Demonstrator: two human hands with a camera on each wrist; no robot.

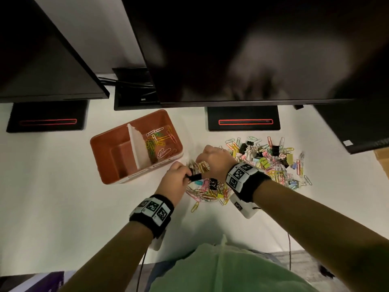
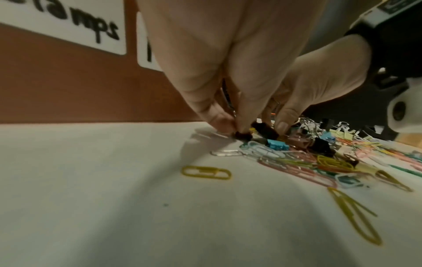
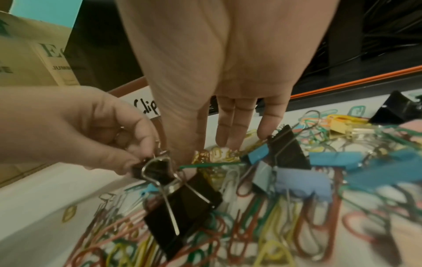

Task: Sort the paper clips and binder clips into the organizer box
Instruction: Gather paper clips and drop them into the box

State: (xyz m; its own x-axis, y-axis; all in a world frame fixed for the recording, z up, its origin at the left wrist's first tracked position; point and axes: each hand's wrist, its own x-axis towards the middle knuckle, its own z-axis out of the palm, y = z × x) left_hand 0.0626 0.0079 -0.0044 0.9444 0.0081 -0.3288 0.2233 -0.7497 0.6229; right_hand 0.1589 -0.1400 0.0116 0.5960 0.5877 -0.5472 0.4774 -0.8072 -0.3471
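Note:
The orange organizer box stands on the white desk, a white divider across it; its right compartment holds several coloured paper clips, its left one looks empty. My left hand pinches a small black binder clip at the near-left edge of the mixed clip pile. My right hand points fingers-down just beside it, thumb and fingers round a bunch of gold paper clips. A larger black binder clip lies under the small one.
Two black monitor stands and dark monitors stand along the back of the desk. A black device sits at the far right. Loose yellow paper clips lie on the desk near me. Labels mark the box's front wall.

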